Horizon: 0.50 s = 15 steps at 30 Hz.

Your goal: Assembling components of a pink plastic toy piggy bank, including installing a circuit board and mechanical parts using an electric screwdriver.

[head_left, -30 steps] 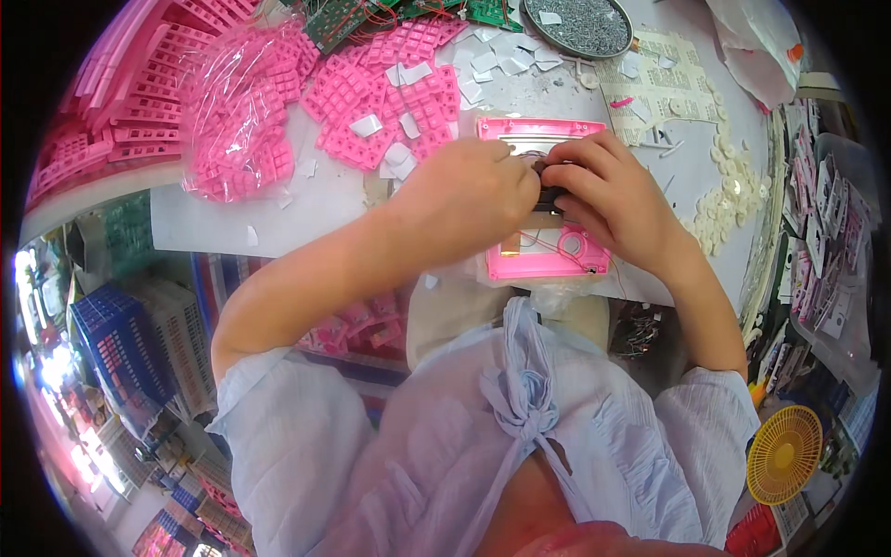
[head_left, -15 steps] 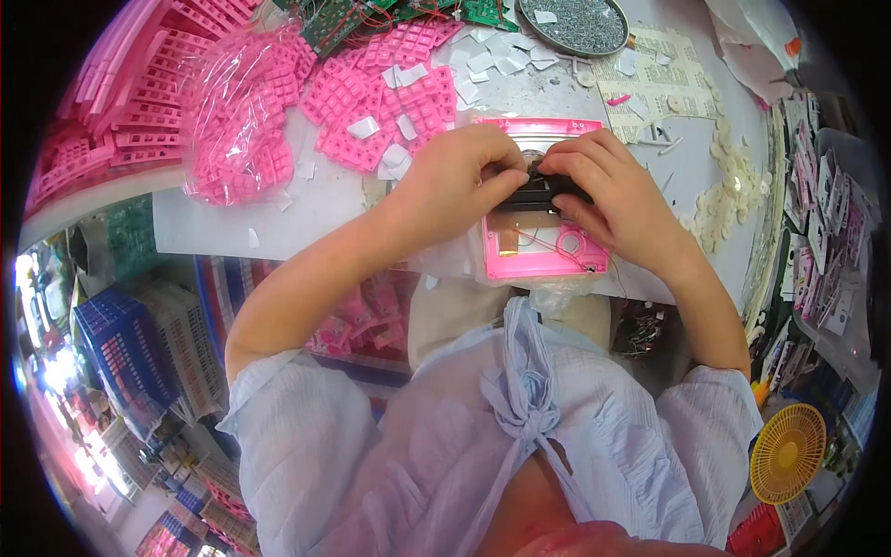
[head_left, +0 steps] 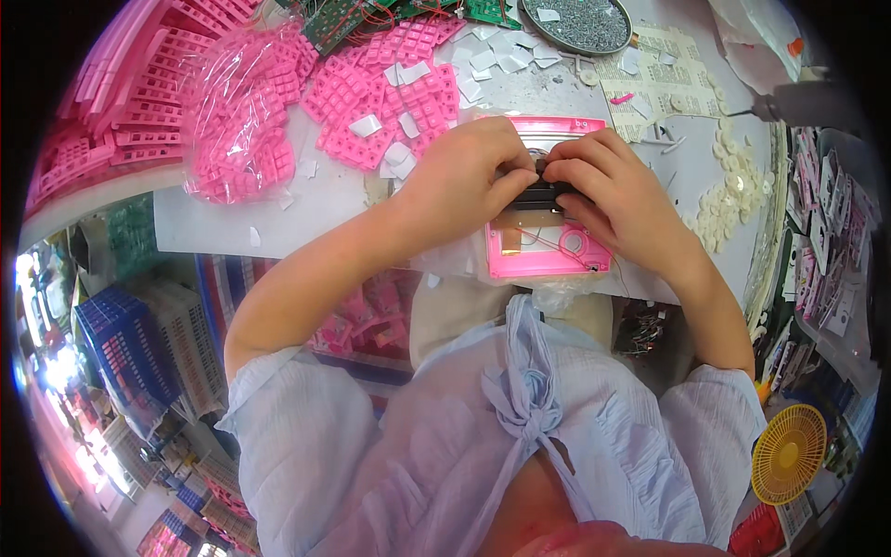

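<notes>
A pink plastic casing (head_left: 506, 266) lies on the table in front of me, with thin red wires and a round ring in its near half. Across its middle sits a black plastic part (head_left: 534, 206). My left hand (head_left: 469, 172) is closed, thumb and forefinger pinched at the part's upper edge. From the other side my right hand (head_left: 613, 190) curls its fingers round the right end of the same part. The fingertips nearly meet, and whatever small piece lies between them is hidden.
Pink keypad pieces (head_left: 380, 102), some bagged (head_left: 237, 139), lie left with white paper bits. Behind are green circuit boards (head_left: 339, 23) and a round tray of screws (head_left: 566, 42). White buttons (head_left: 733, 186) spread right, below a hanging screwdriver (head_left: 807, 102). A yellow basket (head_left: 789, 453) stands lower right.
A screwdriver has come into view at the upper right. Both hands stay at the black part, with only small finger shifts; the right hand sits slightly farther right.
</notes>
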### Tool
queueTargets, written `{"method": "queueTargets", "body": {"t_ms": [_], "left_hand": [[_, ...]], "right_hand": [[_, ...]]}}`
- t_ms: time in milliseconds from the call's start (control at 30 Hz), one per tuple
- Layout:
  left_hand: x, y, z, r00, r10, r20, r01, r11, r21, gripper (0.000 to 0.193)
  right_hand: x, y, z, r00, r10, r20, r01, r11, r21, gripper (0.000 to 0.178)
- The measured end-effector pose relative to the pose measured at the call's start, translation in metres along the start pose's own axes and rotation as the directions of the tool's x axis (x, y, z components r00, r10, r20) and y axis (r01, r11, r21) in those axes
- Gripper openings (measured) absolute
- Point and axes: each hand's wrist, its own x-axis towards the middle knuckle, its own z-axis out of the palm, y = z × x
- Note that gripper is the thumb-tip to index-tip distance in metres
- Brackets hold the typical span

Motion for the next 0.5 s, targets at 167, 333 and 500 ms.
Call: {"method": "queueTargets", "body": {"t_ms": [167, 333, 500], "left_hand": [[0.013, 0.01, -0.01, 0.977, -0.185, 0.103, 0.186, 0.983, 0.001, 0.014], [0.024, 0.013, -0.015, 0.961, -0.221, 0.169, 0.204, 0.973, 0.109, 0.019], [0.026, 0.011, -0.01, 0.989, -0.041, 0.14, 0.006, 0.971, 0.239, 0.016]], "right_hand": [[0.002, -0.008, -0.002, 1.0, 0.01, -0.01, -0.011, 0.998, -0.06, 0.033], [-0.003, -0.018, 0.007, 0.998, 0.041, -0.044, -0.05, 0.971, -0.235, 0.035], [0.0, -0.046, 0.01, 0.998, 0.054, -0.039, -0.066, 0.844, -0.532, 0.037]]}}
